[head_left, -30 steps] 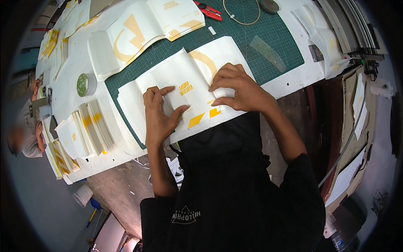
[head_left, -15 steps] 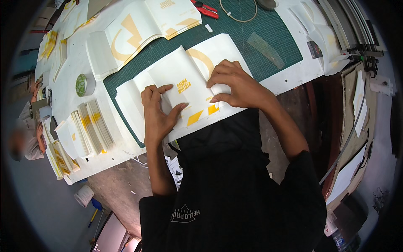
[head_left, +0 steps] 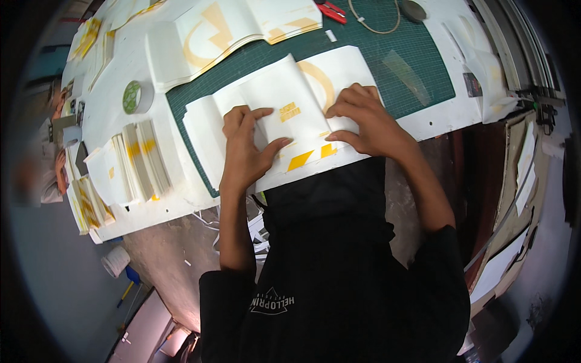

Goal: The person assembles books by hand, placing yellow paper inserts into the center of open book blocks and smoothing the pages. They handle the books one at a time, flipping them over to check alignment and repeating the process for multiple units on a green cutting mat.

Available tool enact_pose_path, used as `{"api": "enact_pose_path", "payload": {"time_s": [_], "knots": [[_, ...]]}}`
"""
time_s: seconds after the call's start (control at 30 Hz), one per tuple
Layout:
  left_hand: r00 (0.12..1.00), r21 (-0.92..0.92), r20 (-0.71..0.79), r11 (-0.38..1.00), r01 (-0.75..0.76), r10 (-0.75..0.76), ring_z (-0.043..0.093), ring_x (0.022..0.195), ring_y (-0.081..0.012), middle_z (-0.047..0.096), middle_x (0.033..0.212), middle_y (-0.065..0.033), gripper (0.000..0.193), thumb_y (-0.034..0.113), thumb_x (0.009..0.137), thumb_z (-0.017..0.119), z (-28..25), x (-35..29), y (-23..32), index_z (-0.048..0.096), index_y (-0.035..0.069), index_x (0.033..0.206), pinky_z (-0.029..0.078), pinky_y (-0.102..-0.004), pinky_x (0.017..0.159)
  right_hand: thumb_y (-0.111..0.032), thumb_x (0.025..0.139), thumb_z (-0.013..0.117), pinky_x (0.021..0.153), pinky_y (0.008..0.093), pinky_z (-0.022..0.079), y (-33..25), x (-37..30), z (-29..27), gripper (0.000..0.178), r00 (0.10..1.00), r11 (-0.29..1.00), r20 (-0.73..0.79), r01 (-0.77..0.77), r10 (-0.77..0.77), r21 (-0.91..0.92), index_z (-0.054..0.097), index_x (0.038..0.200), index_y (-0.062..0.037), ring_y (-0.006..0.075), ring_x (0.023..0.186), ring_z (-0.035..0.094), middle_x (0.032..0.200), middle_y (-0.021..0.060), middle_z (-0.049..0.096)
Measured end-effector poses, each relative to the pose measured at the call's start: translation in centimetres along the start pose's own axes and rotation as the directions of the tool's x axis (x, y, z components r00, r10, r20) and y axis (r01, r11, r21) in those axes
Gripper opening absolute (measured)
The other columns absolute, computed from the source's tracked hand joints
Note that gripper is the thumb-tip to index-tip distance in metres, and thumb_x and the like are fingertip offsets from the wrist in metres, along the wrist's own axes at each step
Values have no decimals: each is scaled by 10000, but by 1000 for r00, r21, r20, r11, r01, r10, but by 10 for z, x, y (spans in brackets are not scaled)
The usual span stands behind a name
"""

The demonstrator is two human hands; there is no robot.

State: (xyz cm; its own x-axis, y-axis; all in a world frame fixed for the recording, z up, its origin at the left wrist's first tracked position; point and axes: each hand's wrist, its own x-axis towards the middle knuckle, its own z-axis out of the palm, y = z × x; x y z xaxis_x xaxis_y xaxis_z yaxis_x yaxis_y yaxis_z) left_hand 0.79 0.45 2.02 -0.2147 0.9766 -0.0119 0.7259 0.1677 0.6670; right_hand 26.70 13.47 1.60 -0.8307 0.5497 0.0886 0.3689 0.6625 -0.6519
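A white paper cover (head_left: 260, 91) with yellow-orange print lies before me, over the near edge of a green cutting mat (head_left: 423, 91). It is creased into panels, and a raised fold runs down its middle. My left hand (head_left: 245, 145) rests on the left part of the sheet, thumb and index finger spread apart. On the fold's right side, my right hand (head_left: 369, 124) touches the paper with bent fingers, its thumb apart from them near the lower end of the fold. Any edge beneath the right fingertips is hidden.
More printed covers (head_left: 166, 54) lie at the back. A red cutter (head_left: 333, 12), a clear strip (head_left: 407, 77) and a cable loop (head_left: 378, 27) are on the mat. Leftward are a tape roll (head_left: 136, 97), stacked booklets (head_left: 142, 160) and another person's hand (head_left: 60, 160).
The whole view has shifted, so the table and hands appear further right and slightly higher. Both hands keep nearly the same pose on the cover.
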Motion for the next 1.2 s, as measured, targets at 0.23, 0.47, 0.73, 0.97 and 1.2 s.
{"api": "enact_pose_path", "payload": {"time_s": [0.23, 0.47, 0.73, 0.97, 1.2], "knots": [[991, -8, 136, 1000, -15, 16, 452, 1312, -366, 499, 1305, -158, 836, 245, 655, 1020, -13, 1, -5, 636, 78, 1379, 367, -445, 1181, -222, 874, 876, 1143, 470, 367, -7, 0, 0, 321, 994, 995, 63, -90, 93, -46, 757, 1140, -87, 308, 1213, 569, 1190, 123, 689], [984, 48, 177, 998, -31, 22, 420, 1356, -365, 487, 1309, -154, 900, 282, 635, 1029, -14, 2, -5, 613, 83, 1408, 345, -458, 1197, -211, 870, 871, 1113, 479, 357, -5, -3, 3, 340, 997, 996, 35, -64, 66, -62, 740, 1156, -83, 313, 1198, 566, 1178, 135, 683], [982, 54, 176, 996, -74, 63, 423, 1343, -362, 481, 1300, -147, 918, 276, 640, 1029, -14, 2, -7, 598, 77, 1425, 346, -458, 1180, -229, 880, 863, 1117, 503, 339, -4, -6, 6, 355, 998, 996, 21, -55, 57, -75, 732, 1171, -75, 320, 1188, 561, 1163, 145, 675], [967, 112, 254, 993, -46, 16, 408, 1423, -422, 447, 1434, -214, 925, 262, 674, 1025, -20, 4, -5, 556, 144, 1463, 391, -471, 1224, -239, 884, 865, 1127, 518, 327, -4, -8, 9, 364, 999, 995, -1, -48, 48, -89, 732, 1178, -71, 319, 1194, 559, 1159, 142, 673], [973, 87, 224, 994, -73, 52, 409, 1382, -388, 470, 1355, -181, 921, 262, 650, 1025, -18, 3, -8, 581, 95, 1439, 353, -468, 1200, -210, 871, 872, 1126, 518, 315, -7, -8, 10, 362, 998, 995, -8, -66, 66, -70, 730, 1177, -80, 314, 1199, 556, 1156, 139, 664]]}}
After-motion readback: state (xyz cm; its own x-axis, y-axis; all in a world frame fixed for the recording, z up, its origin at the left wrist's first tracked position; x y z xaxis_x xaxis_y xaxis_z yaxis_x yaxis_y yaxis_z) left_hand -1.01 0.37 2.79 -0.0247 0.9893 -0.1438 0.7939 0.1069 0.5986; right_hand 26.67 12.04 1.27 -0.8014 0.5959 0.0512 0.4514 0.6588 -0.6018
